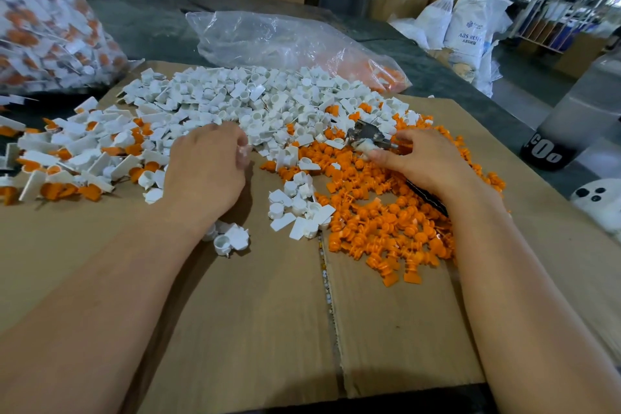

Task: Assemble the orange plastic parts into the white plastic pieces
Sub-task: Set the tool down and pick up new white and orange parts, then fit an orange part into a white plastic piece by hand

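Across the bench [151,23] lies a flattened cardboard sheet [235,312], matte and creased, carrying everything. Far and centre we have the heap of white plastic pieces [255,94], hard glossy cups with flat tabs; to the right lie the orange plastic parts [386,222], small ribbed plugs with round heads. Both look featherlight, stiff and slick, so we judge they scatter easily and are best pinched by the tab or the head, not scooped. Our left hand [208,168] curls its fingers at the near edge of the white heap; blur hides whether they hold a piece. Our right hand [423,161] has its fingers clamped on a metal tool [369,137], above the orange parts
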